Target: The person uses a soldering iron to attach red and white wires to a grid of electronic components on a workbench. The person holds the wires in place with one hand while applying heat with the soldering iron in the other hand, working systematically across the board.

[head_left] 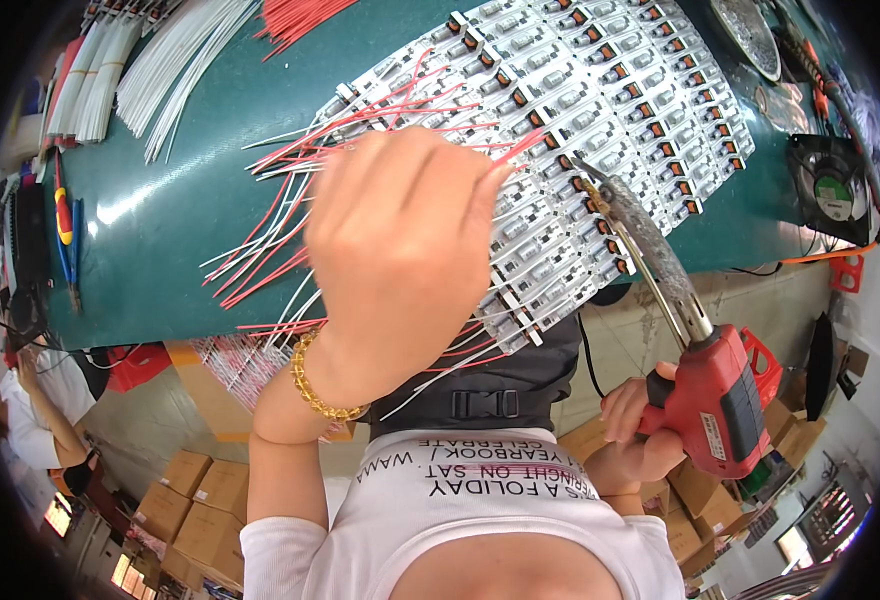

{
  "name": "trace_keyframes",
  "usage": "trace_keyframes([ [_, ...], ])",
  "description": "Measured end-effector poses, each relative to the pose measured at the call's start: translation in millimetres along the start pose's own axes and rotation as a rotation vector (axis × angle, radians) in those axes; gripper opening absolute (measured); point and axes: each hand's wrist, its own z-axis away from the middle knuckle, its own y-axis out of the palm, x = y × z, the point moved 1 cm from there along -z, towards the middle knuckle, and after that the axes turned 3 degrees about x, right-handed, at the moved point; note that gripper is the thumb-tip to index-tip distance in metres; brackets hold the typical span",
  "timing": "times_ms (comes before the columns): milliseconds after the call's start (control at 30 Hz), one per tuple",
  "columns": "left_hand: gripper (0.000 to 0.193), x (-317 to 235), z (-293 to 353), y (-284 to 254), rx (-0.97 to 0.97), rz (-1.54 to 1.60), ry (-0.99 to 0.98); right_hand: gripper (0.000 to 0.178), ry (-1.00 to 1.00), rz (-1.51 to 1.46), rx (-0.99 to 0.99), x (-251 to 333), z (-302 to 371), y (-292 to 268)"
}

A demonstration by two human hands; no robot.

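My left hand, a yellow bead bracelet at its wrist, is over the left part of a large array of small circuit boards. Its thumb and fingers pinch a red wire, whose end points toward the boards. In my right hand is a red soldering gun, gripped by the handle. The gun's long, discoloured metal barrel slants up and left, its tip close to the boards, right of the pinched wire. Whether the tip touches a board I cannot tell. Red and white wires trail from the boards beneath my left hand.
Bundled white wires and red wires lie at the green table's far left. A red-and-yellow-handled screwdriver rests near its left edge. A metal dish and black fan stand right. Another person is at far left.
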Motion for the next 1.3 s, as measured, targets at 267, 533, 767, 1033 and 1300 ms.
trace_keyframes([
  [267, 0.011, -10.8, 7.3, 4.5, 0.130, 0.168, -0.162, 0.082, -0.044, -0.050, 0.120, -4.8, 4.7, -20.3],
  [533, 0.014, -9.3, 9.5, 10.0, 0.122, 0.097, -0.119, 0.078, 0.038, -0.017, 0.063, -2.4, 6.4, -6.8],
  [767, 0.014, -7.0, 10.0, 7.7, 0.130, 0.105, -0.105, 0.067, -0.018, 0.106, 0.092, -14.1, 16.8, -22.3],
  [1033, 0.014, -9.0, 9.9, 8.6, 0.105, 0.085, -0.095, 0.069, -0.073, 0.346, 0.127, -21.0, 24.0, -44.0],
  [1300, 0.015, -7.1, 9.4, 9.1, 0.109, 0.088, -0.074, 0.071, -0.014, 0.094, 0.081, -6.7, 11.7, -17.2],
])
